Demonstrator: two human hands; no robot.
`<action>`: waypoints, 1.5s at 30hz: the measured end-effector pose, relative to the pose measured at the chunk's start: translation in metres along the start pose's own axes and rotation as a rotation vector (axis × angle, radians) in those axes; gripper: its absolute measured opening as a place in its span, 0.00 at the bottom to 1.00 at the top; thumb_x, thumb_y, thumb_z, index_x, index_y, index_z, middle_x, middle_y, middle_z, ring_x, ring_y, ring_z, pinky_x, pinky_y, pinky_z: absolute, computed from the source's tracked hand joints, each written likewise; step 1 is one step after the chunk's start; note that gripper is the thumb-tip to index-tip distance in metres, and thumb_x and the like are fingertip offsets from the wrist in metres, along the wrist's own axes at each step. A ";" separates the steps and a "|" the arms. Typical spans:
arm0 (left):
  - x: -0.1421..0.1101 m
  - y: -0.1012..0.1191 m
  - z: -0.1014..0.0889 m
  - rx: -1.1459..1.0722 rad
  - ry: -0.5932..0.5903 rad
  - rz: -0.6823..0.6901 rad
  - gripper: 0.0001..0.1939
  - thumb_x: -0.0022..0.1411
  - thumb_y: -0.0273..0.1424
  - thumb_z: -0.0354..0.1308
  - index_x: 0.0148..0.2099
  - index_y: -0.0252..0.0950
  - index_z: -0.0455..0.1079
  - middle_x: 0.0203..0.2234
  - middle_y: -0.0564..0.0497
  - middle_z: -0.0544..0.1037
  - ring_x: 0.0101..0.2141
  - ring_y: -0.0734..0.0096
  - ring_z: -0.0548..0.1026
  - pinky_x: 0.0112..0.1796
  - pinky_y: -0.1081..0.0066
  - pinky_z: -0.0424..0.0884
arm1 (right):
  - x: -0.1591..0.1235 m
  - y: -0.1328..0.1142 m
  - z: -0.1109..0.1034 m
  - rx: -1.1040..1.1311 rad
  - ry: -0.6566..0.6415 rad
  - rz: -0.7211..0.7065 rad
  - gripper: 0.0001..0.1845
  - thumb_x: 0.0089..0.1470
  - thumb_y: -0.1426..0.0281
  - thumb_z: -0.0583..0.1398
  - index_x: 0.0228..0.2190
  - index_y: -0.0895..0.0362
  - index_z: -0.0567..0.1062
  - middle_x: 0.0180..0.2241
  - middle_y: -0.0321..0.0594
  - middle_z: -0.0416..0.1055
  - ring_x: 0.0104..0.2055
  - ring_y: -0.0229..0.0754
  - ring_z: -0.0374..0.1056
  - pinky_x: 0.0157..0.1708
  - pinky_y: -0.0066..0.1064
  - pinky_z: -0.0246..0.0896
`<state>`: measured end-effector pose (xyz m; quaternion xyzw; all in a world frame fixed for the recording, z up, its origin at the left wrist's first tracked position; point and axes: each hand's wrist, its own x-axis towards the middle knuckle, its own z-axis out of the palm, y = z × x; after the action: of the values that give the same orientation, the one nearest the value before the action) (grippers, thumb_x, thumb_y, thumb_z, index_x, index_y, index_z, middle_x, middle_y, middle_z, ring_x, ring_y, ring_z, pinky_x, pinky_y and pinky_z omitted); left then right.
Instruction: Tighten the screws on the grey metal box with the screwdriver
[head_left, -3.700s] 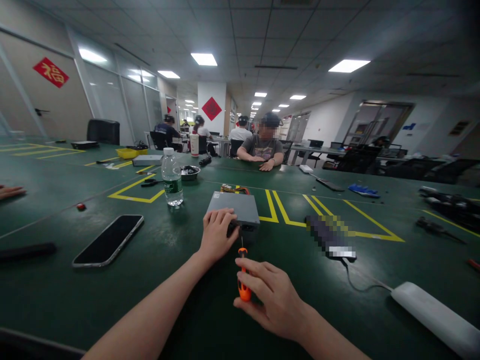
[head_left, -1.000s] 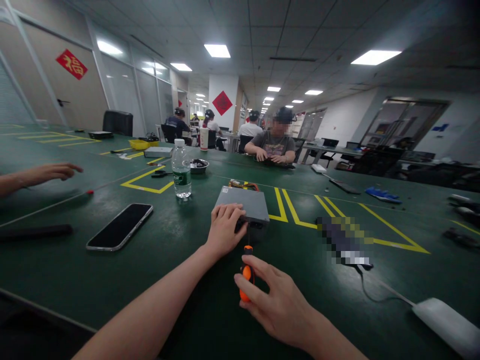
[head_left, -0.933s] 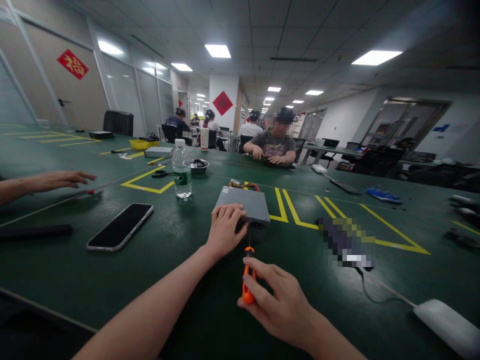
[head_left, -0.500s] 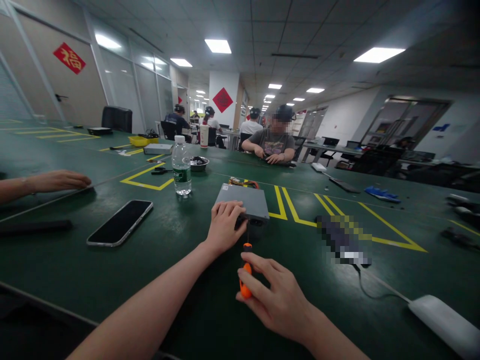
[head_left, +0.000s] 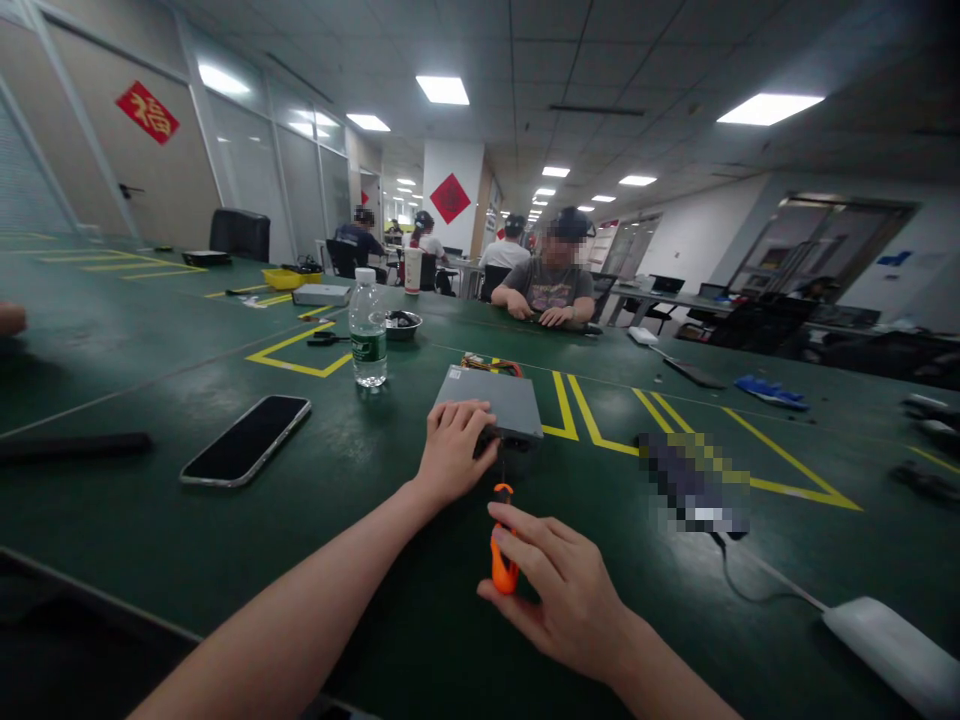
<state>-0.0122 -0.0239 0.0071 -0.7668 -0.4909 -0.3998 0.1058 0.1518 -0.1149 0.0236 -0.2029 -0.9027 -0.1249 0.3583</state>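
A grey metal computer power supply (head_left: 499, 395) lies on the green table, its bundle of coloured wires (head_left: 487, 366) at the far side. My left hand (head_left: 456, 450) rests over its near left edge, fingers on the top and thumb at the near face, gripping it. In my right hand (head_left: 559, 580) is a screwdriver (head_left: 505, 565) with an orange and black handle, held between fingertips and thumb. Its thin shaft points away from me at the near face of the power supply; whether the tip touches a screw cannot be made out.
Left of my arms lie a phone (head_left: 247, 440) and a dark bar (head_left: 75, 449). A water bottle (head_left: 368, 335) and a metal bowl (head_left: 403, 325) stand beyond. At right are a pixelated object (head_left: 690, 480) and a white power strip (head_left: 892, 650). A person (head_left: 551, 285) sits opposite.
Another person's hand at the left has withdrawn toward the edge of view. My right hand's fingers have shifted on the screwdriver handle, which has turned. My left hand stays on the power supply.
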 end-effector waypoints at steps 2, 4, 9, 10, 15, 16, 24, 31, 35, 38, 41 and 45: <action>0.000 0.000 0.001 0.001 -0.003 -0.003 0.11 0.57 0.33 0.53 0.44 0.42 0.63 0.47 0.53 0.70 0.49 0.65 0.63 0.51 0.60 0.52 | -0.004 0.002 0.002 0.021 0.052 0.047 0.12 0.54 0.66 0.56 0.39 0.59 0.62 0.41 0.54 0.70 0.39 0.45 0.71 0.33 0.34 0.69; 0.000 0.000 0.001 0.001 -0.002 -0.007 0.11 0.57 0.33 0.53 0.44 0.42 0.63 0.47 0.52 0.70 0.49 0.64 0.63 0.51 0.59 0.52 | -0.006 0.003 0.000 0.044 0.045 0.087 0.14 0.54 0.64 0.56 0.39 0.59 0.61 0.41 0.53 0.70 0.42 0.46 0.69 0.36 0.36 0.69; 0.001 0.001 -0.001 -0.001 0.006 -0.006 0.10 0.57 0.32 0.53 0.43 0.42 0.64 0.47 0.52 0.71 0.49 0.65 0.63 0.52 0.59 0.51 | 0.000 0.000 -0.007 0.033 -0.138 0.056 0.19 0.56 0.65 0.52 0.47 0.60 0.64 0.46 0.54 0.66 0.45 0.48 0.68 0.38 0.38 0.68; 0.001 0.002 -0.001 -0.002 0.006 -0.005 0.10 0.57 0.32 0.53 0.43 0.42 0.64 0.47 0.52 0.71 0.50 0.65 0.63 0.52 0.59 0.51 | 0.002 -0.001 -0.007 0.027 -0.152 0.043 0.18 0.56 0.66 0.52 0.47 0.59 0.65 0.46 0.54 0.66 0.43 0.48 0.68 0.37 0.38 0.68; 0.000 0.002 -0.001 0.001 0.013 -0.009 0.09 0.57 0.33 0.53 0.42 0.42 0.64 0.47 0.53 0.71 0.50 0.66 0.64 0.52 0.59 0.52 | 0.000 -0.003 -0.003 0.062 -0.100 0.045 0.15 0.56 0.64 0.54 0.42 0.60 0.65 0.44 0.53 0.69 0.41 0.45 0.70 0.38 0.36 0.68; 0.000 0.002 -0.001 0.004 0.016 -0.012 0.09 0.57 0.33 0.53 0.42 0.42 0.64 0.47 0.53 0.71 0.50 0.66 0.64 0.52 0.59 0.52 | -0.002 -0.003 -0.003 0.079 -0.091 0.064 0.15 0.56 0.63 0.54 0.42 0.60 0.64 0.44 0.53 0.69 0.42 0.45 0.70 0.38 0.36 0.68; 0.000 0.003 0.000 0.002 0.018 -0.013 0.09 0.57 0.33 0.53 0.42 0.42 0.64 0.48 0.54 0.70 0.51 0.67 0.63 0.54 0.60 0.50 | 0.001 -0.001 -0.006 0.008 -0.122 0.017 0.17 0.57 0.65 0.52 0.46 0.59 0.65 0.44 0.53 0.68 0.39 0.46 0.70 0.33 0.37 0.69; 0.000 0.002 0.000 -0.010 0.010 -0.006 0.09 0.57 0.33 0.53 0.42 0.42 0.64 0.48 0.54 0.71 0.50 0.67 0.63 0.53 0.59 0.50 | -0.002 0.002 -0.005 0.028 0.096 0.083 0.12 0.55 0.64 0.55 0.38 0.60 0.63 0.40 0.52 0.71 0.40 0.45 0.70 0.34 0.33 0.69; 0.001 0.002 0.000 -0.005 0.007 -0.006 0.10 0.57 0.32 0.53 0.43 0.42 0.64 0.48 0.53 0.71 0.50 0.65 0.63 0.53 0.58 0.51 | 0.001 -0.002 -0.012 0.033 -0.047 0.054 0.16 0.58 0.66 0.50 0.46 0.61 0.62 0.44 0.54 0.68 0.44 0.45 0.69 0.37 0.35 0.68; 0.001 0.002 0.000 -0.005 0.008 -0.003 0.10 0.57 0.32 0.53 0.43 0.42 0.64 0.48 0.53 0.71 0.50 0.65 0.63 0.52 0.58 0.51 | 0.001 0.001 -0.011 -0.007 -0.055 0.013 0.14 0.58 0.67 0.51 0.45 0.60 0.63 0.43 0.54 0.69 0.40 0.46 0.71 0.34 0.36 0.69; 0.001 0.002 0.000 -0.003 0.006 -0.009 0.10 0.57 0.33 0.53 0.43 0.42 0.64 0.48 0.53 0.71 0.50 0.65 0.63 0.52 0.58 0.51 | -0.002 0.007 -0.006 0.029 0.047 0.054 0.14 0.58 0.63 0.52 0.42 0.59 0.60 0.41 0.53 0.70 0.39 0.45 0.71 0.34 0.34 0.70; 0.000 0.002 0.001 -0.002 0.002 -0.010 0.11 0.57 0.32 0.53 0.43 0.42 0.64 0.48 0.53 0.71 0.50 0.64 0.63 0.52 0.58 0.51 | -0.005 0.009 -0.002 0.058 0.066 0.070 0.18 0.57 0.58 0.52 0.42 0.59 0.59 0.41 0.52 0.70 0.43 0.45 0.70 0.37 0.34 0.70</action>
<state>-0.0100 -0.0245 0.0072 -0.7640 -0.4943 -0.4015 0.1035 0.1598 -0.1088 0.0223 -0.2197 -0.8861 -0.0926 0.3976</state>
